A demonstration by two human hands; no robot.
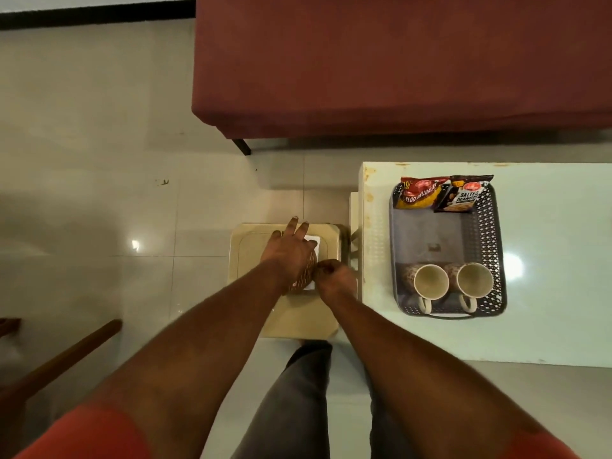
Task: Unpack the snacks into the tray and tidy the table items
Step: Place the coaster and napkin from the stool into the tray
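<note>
The long maroon upholstered bench [397,67] is standing beyond the grey perforated plastic tray [490,233], and the white glossy table [559,233] is lying under this tray. Left of the tray, the beige plastic stool [298,321] is carrying the brown patterned bag [306,276], with something white [313,241] showing under it. The left hand [288,250] is pressing the bag with straight, spread fingers and is gripping nothing. The right hand [332,276] is curling at the bag's edge and seems to be pinching it. Two cream ceramic mugs [430,281] are sitting at the tray's near end, and two printed snack packets [419,193] at its far end. I judge the bag is being flattened or folded. The flat hand should be pressing firmly while the other is drawing the edge slowly, so nothing is sliding off.
</note>
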